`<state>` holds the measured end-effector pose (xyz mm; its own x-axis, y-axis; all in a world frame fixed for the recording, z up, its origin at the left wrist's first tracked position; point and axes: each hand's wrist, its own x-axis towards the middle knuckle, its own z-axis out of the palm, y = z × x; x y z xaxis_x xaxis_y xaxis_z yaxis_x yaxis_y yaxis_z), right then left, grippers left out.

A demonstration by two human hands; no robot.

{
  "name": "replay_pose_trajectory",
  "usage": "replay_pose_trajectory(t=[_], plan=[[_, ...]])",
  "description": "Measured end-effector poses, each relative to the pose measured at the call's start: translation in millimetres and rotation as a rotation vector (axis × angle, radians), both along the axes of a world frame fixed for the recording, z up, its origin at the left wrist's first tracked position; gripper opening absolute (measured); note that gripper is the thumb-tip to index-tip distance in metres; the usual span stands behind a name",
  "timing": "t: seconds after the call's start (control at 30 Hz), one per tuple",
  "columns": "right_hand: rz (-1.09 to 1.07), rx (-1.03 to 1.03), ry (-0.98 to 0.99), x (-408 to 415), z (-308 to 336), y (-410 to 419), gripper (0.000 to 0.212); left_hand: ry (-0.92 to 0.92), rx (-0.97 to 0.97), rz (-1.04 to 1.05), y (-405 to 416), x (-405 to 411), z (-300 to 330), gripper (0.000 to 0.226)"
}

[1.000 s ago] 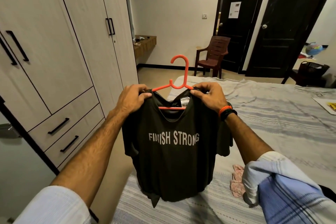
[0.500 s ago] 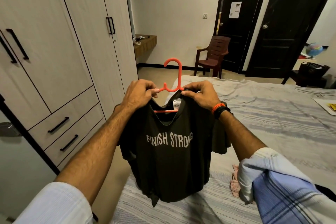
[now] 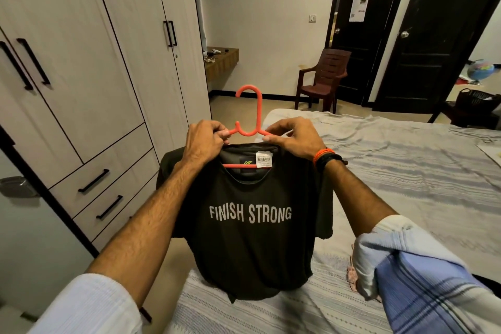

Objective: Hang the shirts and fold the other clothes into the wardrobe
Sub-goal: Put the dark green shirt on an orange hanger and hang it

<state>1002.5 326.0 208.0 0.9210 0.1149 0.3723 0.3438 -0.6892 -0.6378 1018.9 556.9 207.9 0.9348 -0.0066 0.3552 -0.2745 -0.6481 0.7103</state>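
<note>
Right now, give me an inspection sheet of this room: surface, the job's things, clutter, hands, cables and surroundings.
Surface: bed under a grey striped sheet, somewhat wrinkled.
Job's things: dark T-shirt printed FINISH STRONG, on an orange hanger, held up over the bed edge; wardrobe doors and drawers closed.
Clutter: pink cloth on the bed; small items on the wall shelf, too small to tell.
Hands: left hand and right hand each pinch the shirt's shoulder at the hanger.
Cables: nothing seen.
Surroundings: brown plastic chair, dark doors, dark basket, globe.

Dim, warm indoor light; sharp focus, edges bowed by wide-angle.
</note>
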Motion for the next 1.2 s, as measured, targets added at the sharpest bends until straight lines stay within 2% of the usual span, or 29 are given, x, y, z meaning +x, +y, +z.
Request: replay_pose_trajectory(t=[0.23,0.4,0.47,0.6,0.73,0.93,1.2], plan=[[-0.056,0.073,-0.008,6.9,-8.5,7.6,0.016,0.034,0.148,-0.096,8.0,0.8,1.6,0.017],[-0.028,0.076,-0.025,6.3,-14.4,5.5,0.016,0.101,0.302,-0.166,14.5,5.7,-1.7,0.025],[-0.026,0.089,-0.027,7.0,-13.8,4.1,0.015,0.092,0.289,-0.155,13.3,7.0,-1.3,0.023],[-0.026,0.075,-0.045,9.3,-0.9,3.9,0.014,-0.037,0.243,-0.080,7.4,8.3,10.2,0.021],[-0.016,-0.067,-0.022,16.0,16.5,5.4,0.022,-0.064,0.256,-0.049,3.0,7.9,19.6,0.021],[-0.055,0.022,-0.242,18.4,56.5,19.0,0.021,-0.239,0.205,0.048,9.1,13.9,55.9,0.023],[-0.053,-0.082,-0.193,15.2,74.2,33.1,0.020,-0.235,0.223,0.018,28.0,13.9,68.1,0.023]])
